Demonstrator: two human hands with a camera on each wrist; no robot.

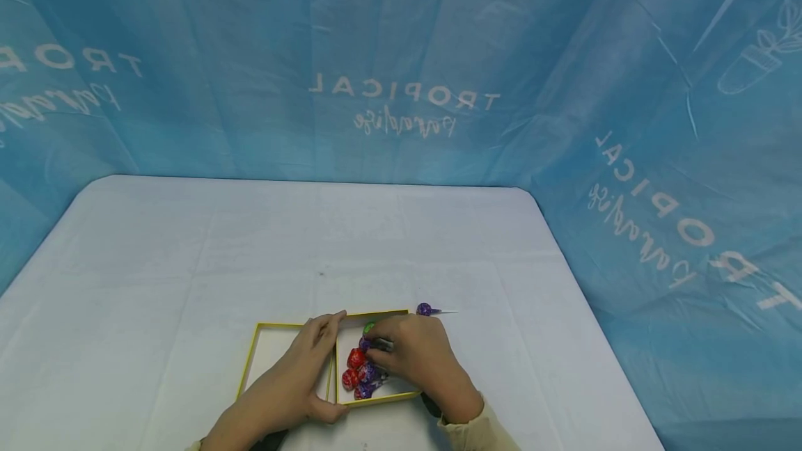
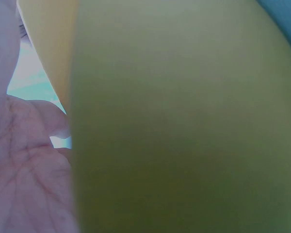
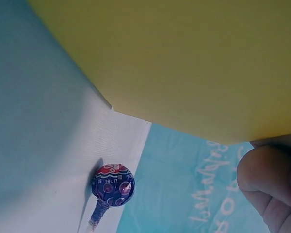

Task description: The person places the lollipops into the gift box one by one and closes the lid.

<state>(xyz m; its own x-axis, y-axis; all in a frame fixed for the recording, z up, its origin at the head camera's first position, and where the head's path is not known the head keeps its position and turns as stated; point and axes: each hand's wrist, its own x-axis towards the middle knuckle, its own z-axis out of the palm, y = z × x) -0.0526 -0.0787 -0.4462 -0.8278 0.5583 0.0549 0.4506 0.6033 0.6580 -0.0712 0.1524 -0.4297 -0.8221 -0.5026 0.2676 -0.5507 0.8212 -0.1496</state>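
In the head view a shallow yellow-edged box (image 1: 382,401) holds several wrapped lollipops, among them a red one (image 1: 349,378) and a green one (image 1: 369,327). My left hand (image 1: 294,374) spans the box's left side, thumb at the near corner and fingers at the far one, and holds it. Over the box, my right hand (image 1: 413,350) has its thumb and fingertips curled at a purple lollipop (image 1: 365,344), pinching it; the fingers partly hide its stick. Yellow box wall (image 2: 184,116) fills most of the left wrist view.
Left of the box, partly under my left forearm, lies a second yellow-edged tray (image 1: 248,360). Just beyond the box's far right corner, a purple lollipop (image 1: 424,309) lies on the white tablecloth (image 1: 351,242), stick pointing right. Blue printed curtains (image 1: 401,33) hang around the table.
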